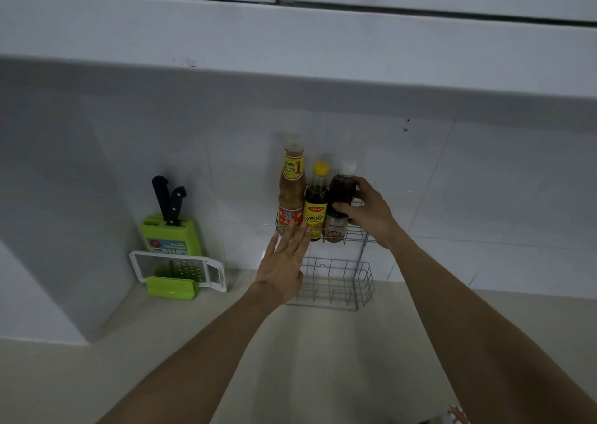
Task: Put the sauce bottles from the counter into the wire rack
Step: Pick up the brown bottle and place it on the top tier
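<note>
A two-tier wire rack (pixel 358 281) stands on the counter against the tiled wall. Three sauce bottles stand upright side by side in its upper tier: a tall orange-brown bottle (pixel 291 187) at the left, a dark bottle with a yellow cap (pixel 316 202) in the middle, and a brown bottle with a white cap (pixel 343 191) at the right. My right hand (pixel 368 213) is wrapped around the white-capped bottle from the right. My left hand (pixel 286 262) is open with fingers spread, its fingertips at the front of the upper tier below the tall bottle. The lower tier holds nothing.
A green knife block (pixel 171 234) with two black-handled knives stands at the left against the wall. In front of it lies a white and green grater (pixel 177 271). The beige counter (pixel 323 359) stretches toward me. White cabinets (pixel 290 35) overhang above.
</note>
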A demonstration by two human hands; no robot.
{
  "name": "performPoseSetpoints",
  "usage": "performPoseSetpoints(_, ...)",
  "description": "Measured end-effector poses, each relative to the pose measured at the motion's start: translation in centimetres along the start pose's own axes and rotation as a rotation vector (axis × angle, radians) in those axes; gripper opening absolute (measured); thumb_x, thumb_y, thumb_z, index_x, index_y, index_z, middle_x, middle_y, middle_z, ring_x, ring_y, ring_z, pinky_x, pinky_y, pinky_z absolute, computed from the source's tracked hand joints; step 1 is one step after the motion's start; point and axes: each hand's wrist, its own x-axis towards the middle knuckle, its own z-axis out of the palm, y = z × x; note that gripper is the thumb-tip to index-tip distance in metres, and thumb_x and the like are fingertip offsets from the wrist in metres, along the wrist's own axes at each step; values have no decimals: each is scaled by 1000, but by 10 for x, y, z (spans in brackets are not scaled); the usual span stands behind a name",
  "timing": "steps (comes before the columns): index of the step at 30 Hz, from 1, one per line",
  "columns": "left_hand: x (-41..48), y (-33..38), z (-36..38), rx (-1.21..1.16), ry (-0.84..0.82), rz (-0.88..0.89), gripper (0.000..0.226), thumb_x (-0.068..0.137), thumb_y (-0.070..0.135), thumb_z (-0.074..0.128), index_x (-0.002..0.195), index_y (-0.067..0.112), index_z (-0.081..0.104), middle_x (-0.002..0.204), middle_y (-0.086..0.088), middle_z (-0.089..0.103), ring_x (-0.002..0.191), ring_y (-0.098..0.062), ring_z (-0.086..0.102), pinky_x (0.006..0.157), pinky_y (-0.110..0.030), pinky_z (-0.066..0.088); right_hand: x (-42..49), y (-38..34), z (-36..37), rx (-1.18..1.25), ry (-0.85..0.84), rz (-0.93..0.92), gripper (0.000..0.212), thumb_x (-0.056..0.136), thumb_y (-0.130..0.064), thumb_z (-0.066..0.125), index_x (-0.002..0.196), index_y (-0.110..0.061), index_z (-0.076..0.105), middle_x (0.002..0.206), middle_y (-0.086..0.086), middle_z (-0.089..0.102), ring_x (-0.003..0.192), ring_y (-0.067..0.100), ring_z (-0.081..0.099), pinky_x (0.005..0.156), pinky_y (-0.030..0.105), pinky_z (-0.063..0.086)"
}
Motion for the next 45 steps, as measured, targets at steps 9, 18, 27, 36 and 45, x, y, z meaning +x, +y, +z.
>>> performPoseSetpoints(9,-1,3,2,5,6,-25,86,91,20,47,146,16,-19,156,-1,-24,143,-22,-25,116,-40,-9,1,7,6,-10,24,33,52,82,-27,74,128,-17,53,118,-6,58,120,22,57,99,50,50)
performPoseSetpoints(18,-1,3,3,9,14,-24,88,90,19,48,145,16,-20,156,-2,-24,142,-22,-26,114,-40,-12,-7,10,18,-12,51,50,60,80,-37,74,131,-22,47,130,2,61,116,19,59,87,26,46)
performPoseSetpoints(27,-12,4,0,2,17,-17,84,91,17,45,146,12,-19,156,-6,-25,139,-20,-29,115,-44,-13,-24,17,18,-3,93,97,91,77,-35,79,148,-18,24,146,10,48,132,25,47,96,30,39)
performPoseSetpoints(36,-55,3,-23,-22,-32,-21,73,90,13,44,150,10,2,159,-8,-10,145,-22,-19,116,-42,-11,-90,-9,32,138,287,-68,63,82,-23,74,135,-26,41,121,-8,58,109,2,55,81,7,40)
performPoseSetpoints(45,-151,-26,-58,-347,-41,-230,45,90,12,52,135,11,48,149,-12,37,140,-30,27,116,-36,20,-191,-23,87,189,107,-64,37,87,-2,63,121,-15,56,108,-6,62,96,5,61,86,14,51)
